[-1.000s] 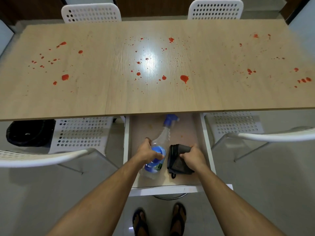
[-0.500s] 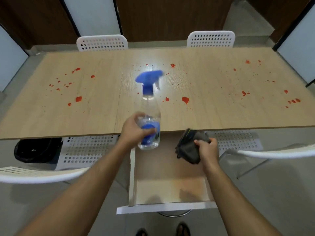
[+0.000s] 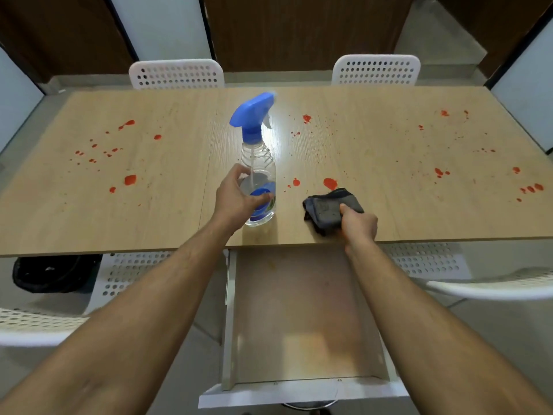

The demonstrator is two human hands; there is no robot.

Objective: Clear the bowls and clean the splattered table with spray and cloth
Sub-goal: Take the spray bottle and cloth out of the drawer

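**Spray and cloth brought to the table; wiping not yet begun**

Head view: The table (image 3: 119,211) is seen from its near long edge, and no bowls are visible on it, so the clearing part of the task is judged to be done, or at least nothing of it is left within the frame. Red splatters (image 3: 330,183) are scattered over the whole top: a cluster on the left panel, drops around the middle, and more towards the right end. None of them looks smeared or wiped, and no wet film can be made out, so the cleaning part is judged to be wholly ahead.

The spray bottle (image 3: 258,163) is stood upright near the front edge of the table, close to the middle seam, its blue trigger head uppermost. It is gripped around its lower body by the left hand (image 3: 239,199), with fingers and thumb curled round it; whether its base rests fully on the wood cannot be told for certain. The dark grey cloth (image 3: 326,205) lies bunched on the table just right of the bottle and just short of one large red spot. It is held at its near side by the right hand (image 3: 357,224), whose fingers are closed on it.

Below the table edge a drawer (image 3: 302,319) is pulled out and left open, with nothing visible inside. White perforated chairs (image 3: 176,74) are placed around the table, and a black bin (image 3: 51,272) is seen beneath the left side.

What remains, by this reading: spraying, wiping across all three areas, and shutting the drawer.
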